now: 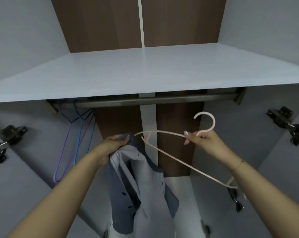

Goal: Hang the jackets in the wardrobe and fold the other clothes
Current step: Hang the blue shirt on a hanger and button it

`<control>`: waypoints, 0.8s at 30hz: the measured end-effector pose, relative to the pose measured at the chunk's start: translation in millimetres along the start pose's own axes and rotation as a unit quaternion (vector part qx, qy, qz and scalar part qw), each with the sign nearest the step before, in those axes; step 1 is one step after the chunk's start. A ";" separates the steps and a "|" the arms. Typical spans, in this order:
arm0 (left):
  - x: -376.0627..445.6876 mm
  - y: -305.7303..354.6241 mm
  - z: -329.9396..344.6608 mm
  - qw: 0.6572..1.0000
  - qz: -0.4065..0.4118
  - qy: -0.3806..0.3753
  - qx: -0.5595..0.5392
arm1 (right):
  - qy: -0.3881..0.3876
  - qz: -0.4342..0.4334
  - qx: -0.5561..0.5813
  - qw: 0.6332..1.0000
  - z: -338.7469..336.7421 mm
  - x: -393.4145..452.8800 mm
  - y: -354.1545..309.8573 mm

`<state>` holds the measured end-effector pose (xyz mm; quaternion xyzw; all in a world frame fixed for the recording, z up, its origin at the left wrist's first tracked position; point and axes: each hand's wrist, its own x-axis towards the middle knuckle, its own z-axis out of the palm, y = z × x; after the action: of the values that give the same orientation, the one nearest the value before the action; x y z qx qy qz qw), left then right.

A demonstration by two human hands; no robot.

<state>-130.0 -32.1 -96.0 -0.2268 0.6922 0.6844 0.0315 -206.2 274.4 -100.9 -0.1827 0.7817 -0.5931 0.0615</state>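
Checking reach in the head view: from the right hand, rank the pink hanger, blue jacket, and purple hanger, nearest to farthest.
1. pink hanger: gripped in the right hand at its neck.
2. blue jacket: centre, held up by the left hand.
3. purple hanger: far left, hanging on the rail.

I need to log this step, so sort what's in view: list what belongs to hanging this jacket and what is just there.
In use:
blue jacket, gripped by the left hand
pink hanger, held at its neck by the right hand
wardrobe rail

Just there:
purple hanger and blue hanger on the rail
shelf
door hinges
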 end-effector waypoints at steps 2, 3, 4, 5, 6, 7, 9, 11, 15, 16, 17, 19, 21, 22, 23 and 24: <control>-12.6 -5.8 -6.3 1.000 -0.004 0.005 0.012 | -0.021 0.005 -0.036 0.999 2.5 -30.7 -1.6; -20.1 -9.3 -8.6 1.000 0.001 0.011 0.016 | -0.024 0.008 -0.054 0.998 4.3 -44.7 -3.0; -27.9 -12.9 -10.5 1.000 0.007 0.016 0.023 | -0.022 0.009 -0.066 0.998 6.1 -58.5 -4.6; -36.0 -16.1 -13.1 0.999 0.014 0.020 0.034 | -0.020 0.008 -0.071 0.997 8.6 -72.2 -6.7; -45.1 -19.5 -16.0 0.998 0.023 0.021 0.046 | -0.020 0.006 -0.071 0.997 11.3 -86.1 -9.1; -54.8 -22.6 -19.6 0.997 0.036 0.020 0.060 | -0.025 0.006 -0.068 0.997 14.2 -99.4 -12.1; -75.3 -27.6 -27.3 0.992 0.068 0.017 0.108 | -0.055 0.009 -0.057 0.997 21.5 -124.6 -17.6; -95.0 -32.1 -33.5 0.982 0.095 0.003 0.165 | -0.080 0.019 -0.053 0.995 31.8 -145.4 -22.2; -127.0 -36.2 -33.9 0.947 0.171 -0.035 0.270 | -0.081 0.030 -0.076 0.993 63.8 -166.7 -33.5; -133.5 -35.6 -30.3 0.931 0.199 -0.038 0.303 | -0.078 0.030 -0.084 0.993 76.0 -169.6 -35.7; -139.8 -34.5 -25.6 0.914 0.229 -0.038 0.333 | -0.065 0.025 -0.094 0.993 89.2 -171.1 -37.1; -150.4 -31.3 -17.2 0.882 0.285 -0.023 0.374 | -0.012 0.003 -0.123 0.992 115.7 -170.7 -37.6; -158.9 -26.2 -15.1 0.863 0.319 0.006 0.392 | 0.043 -0.004 -0.124 0.991 136.0 -167.7 -35.7; -163.0 -24.3 -16.8 0.857 0.331 0.015 0.396 | 0.061 0.001 -0.111 0.992 143.2 -165.4 -34.9; -166.2 -23.8 -19.1 0.848 0.341 0.016 0.405 | 0.070 0.007 -0.094 0.993 148.6 -162.7 -35.0; -168.5 -25.5 -21.1 0.839 0.346 0.008 0.421 | 0.069 0.007 -0.074 0.995 152.9 -160.0 -35.9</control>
<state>35.5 -5.7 -58.9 0.0567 0.9472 0.2917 -0.1206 -2.6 185.2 -130.2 -0.1404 0.8270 -0.5444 -0.0021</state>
